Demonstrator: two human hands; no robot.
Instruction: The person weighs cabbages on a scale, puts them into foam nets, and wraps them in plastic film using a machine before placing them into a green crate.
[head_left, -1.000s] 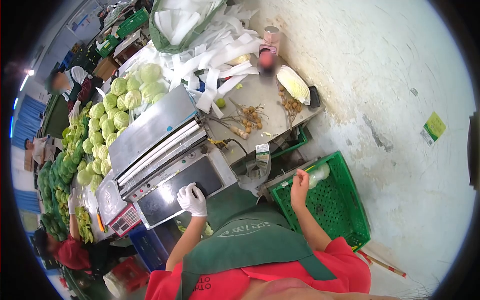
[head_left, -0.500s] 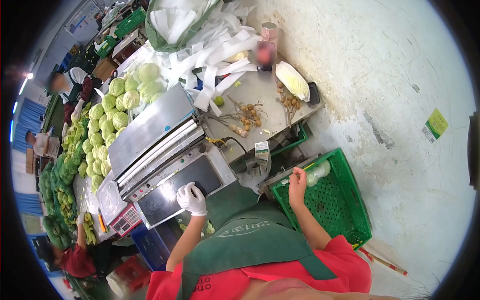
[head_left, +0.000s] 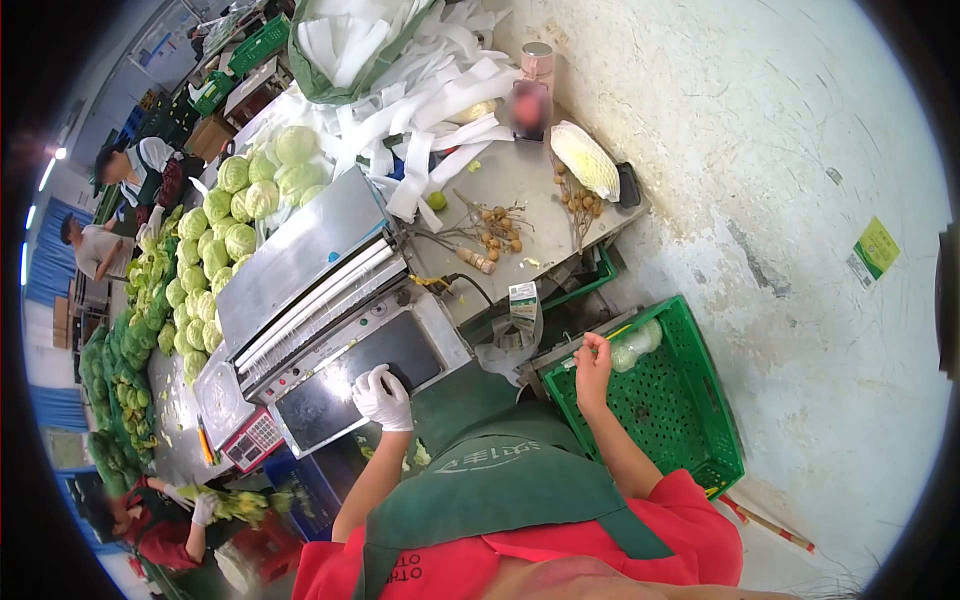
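My left hand [head_left: 382, 397], in a white glove, rests at the near edge of the wrapping machine's dark plate [head_left: 330, 395], its fingers loosely bent and a gap beside the thumb. Nothing shows in it. My bare right hand [head_left: 594, 370] hovers over the left side of the green crate [head_left: 725, 420], fingers half curled and apart from the thumb, with no object visible in them. Wrapped pale produce [head_left: 637, 345] lies in the crate's upper corner, just right of this hand. A film roll [head_left: 315, 305] spans the machine behind the plate.
Cabbages [head_left: 215, 240] are heaped left of the machine, near a red scale [head_left: 255, 440]. A napa cabbage [head_left: 585, 160], longan sprigs [head_left: 500, 228] and a pink-lidded bottle [head_left: 538, 62] stand or lie on the table. Co-workers [head_left: 165, 525] are at the left, one holding leafy greens [head_left: 240, 505].
The co-worker at the lower left has lifted leafy greens off the table and toward the blue bin. Two farther co-workers have shifted posture. My hands have stayed in place.
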